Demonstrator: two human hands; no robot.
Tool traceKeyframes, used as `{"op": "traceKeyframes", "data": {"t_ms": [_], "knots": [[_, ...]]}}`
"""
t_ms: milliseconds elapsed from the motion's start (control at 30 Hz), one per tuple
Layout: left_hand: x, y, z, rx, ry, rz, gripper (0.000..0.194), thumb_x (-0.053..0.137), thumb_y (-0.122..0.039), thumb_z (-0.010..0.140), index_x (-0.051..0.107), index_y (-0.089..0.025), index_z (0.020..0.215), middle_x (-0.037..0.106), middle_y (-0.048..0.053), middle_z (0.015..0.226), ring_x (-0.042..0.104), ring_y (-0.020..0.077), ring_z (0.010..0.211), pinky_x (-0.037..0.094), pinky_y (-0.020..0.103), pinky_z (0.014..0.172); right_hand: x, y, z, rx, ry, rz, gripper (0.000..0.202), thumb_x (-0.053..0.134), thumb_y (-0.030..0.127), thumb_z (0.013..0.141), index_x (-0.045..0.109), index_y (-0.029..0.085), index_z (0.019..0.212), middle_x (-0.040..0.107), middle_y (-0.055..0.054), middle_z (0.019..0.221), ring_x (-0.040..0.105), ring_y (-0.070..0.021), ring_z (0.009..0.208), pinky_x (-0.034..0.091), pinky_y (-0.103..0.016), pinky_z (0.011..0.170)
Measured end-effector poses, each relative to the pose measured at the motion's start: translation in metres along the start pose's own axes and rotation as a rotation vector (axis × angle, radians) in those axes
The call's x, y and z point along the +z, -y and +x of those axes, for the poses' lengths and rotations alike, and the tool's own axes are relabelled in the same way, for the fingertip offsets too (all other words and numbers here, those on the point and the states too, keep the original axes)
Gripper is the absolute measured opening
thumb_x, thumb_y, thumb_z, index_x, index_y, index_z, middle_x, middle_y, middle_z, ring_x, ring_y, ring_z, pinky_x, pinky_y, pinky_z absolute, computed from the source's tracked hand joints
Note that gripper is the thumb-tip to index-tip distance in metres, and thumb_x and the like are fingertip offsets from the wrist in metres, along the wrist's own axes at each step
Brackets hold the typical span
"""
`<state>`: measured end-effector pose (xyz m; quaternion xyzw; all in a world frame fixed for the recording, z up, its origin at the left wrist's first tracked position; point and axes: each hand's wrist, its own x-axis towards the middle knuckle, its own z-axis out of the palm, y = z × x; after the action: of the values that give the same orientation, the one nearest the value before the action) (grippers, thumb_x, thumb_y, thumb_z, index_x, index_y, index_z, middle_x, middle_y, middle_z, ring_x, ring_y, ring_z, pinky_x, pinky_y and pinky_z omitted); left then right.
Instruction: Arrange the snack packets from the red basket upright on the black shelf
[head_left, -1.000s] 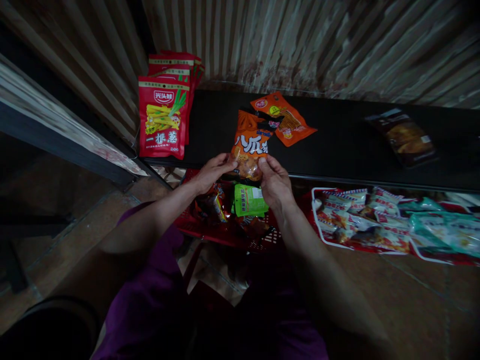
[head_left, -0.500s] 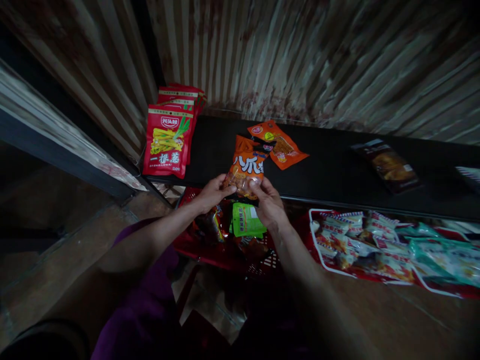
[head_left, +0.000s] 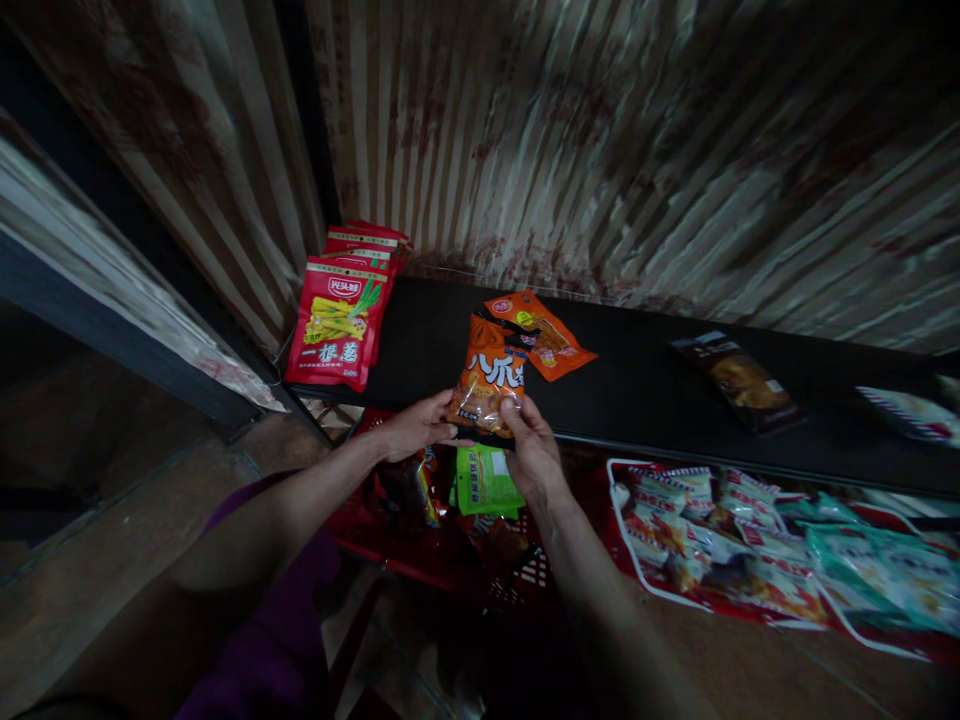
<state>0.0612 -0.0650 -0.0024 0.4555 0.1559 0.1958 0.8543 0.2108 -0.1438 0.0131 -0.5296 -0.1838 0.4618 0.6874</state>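
Orange snack bag (head_left: 491, 378) is above the black shelf's (head_left: 622, 400) front edge. Below sits a red basket (head_left: 360, 535) of packets. Red packets (head_left: 341, 325) overlap at the shelf's left end; a flat orange packet (head_left: 564, 350) lies behind the bag. Each grip, left hand (head_left: 420, 425) and right hand (head_left: 534, 448), pinches one lower side of the bag.

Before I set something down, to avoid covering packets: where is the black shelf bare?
On the black shelf, the widest bare patch lies between the flat orange packet and the brown packet. A smaller one lies between the red packets and the held orange bag. It is crowded where the red packets overlap and in the white-rimmed basket below.
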Motion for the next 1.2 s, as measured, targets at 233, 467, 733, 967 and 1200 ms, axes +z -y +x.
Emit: {"op": "traceKeyframes", "data": {"t_ms": [233, 467, 733, 967, 1200], "knots": [[0.001, 0.0, -0.002, 0.01, -0.079, -0.039, 0.068, 0.074, -0.01, 0.065, 0.051, -0.025, 0.127, 0.062, 0.009, 0.122, 0.055, 0.0262, 0.116, 0.05, 0.042, 0.092, 0.003, 0.0, -0.002, 0.049, 0.054, 0.011, 0.039, 0.077, 0.042, 0.066, 0.065, 0.028, 0.1, 0.073, 0.0, 0.099, 0.067, -0.0222, 0.096, 0.052, -0.041, 0.087], [-0.001, -0.004, -0.003, 0.06, -0.185, -0.086, 0.068, 0.079, -0.016, 0.063, 0.052, -0.021, 0.125, 0.06, 0.012, 0.124, 0.056, 0.0282, 0.115, 0.053, 0.045, 0.088, 0.004, -0.006, -0.001, -0.029, 0.126, 0.002, 0.059, 0.081, 0.025, 0.06, 0.06, 0.035, 0.114, 0.067, 0.006, 0.114, 0.06, -0.015, 0.108, 0.039, -0.036, 0.105], [-0.005, -0.002, -0.003, 0.051, -0.241, 0.012, 0.073, 0.079, -0.026, 0.066, 0.048, -0.022, 0.131, 0.064, 0.012, 0.116, 0.061, 0.0261, 0.105, 0.054, 0.041, 0.082, 0.003, -0.01, -0.002, 0.007, 0.141, -0.067, 0.075, 0.078, 0.023, 0.059, 0.05, 0.037, 0.128, 0.059, 0.004, 0.128, 0.053, -0.0195, 0.119, 0.037, -0.043, 0.107], [-0.018, -0.02, 0.003, 0.186, -0.435, 0.014, 0.064, 0.074, -0.037, 0.072, 0.05, -0.019, 0.129, 0.067, 0.008, 0.101, 0.063, 0.0189, 0.094, 0.046, 0.039, 0.091, -0.004, -0.009, -0.006, 0.069, 0.162, -0.018, 0.071, 0.081, 0.022, 0.057, 0.056, 0.04, 0.121, 0.061, 0.007, 0.127, 0.049, -0.0208, 0.126, 0.027, -0.044, 0.114], [-0.034, -0.044, 0.008, 0.27, -0.62, -0.024, 0.039, 0.074, -0.037, 0.07, 0.064, -0.02, 0.104, 0.067, 0.004, 0.096, 0.062, 0.0147, 0.085, 0.046, 0.03, 0.077, -0.022, -0.018, -0.019, 0.159, 0.241, -0.191, 0.067, 0.083, 0.027, 0.058, 0.059, 0.04, 0.12, 0.056, 0.006, 0.133, 0.043, -0.0248, 0.131, 0.023, -0.047, 0.115]]}}
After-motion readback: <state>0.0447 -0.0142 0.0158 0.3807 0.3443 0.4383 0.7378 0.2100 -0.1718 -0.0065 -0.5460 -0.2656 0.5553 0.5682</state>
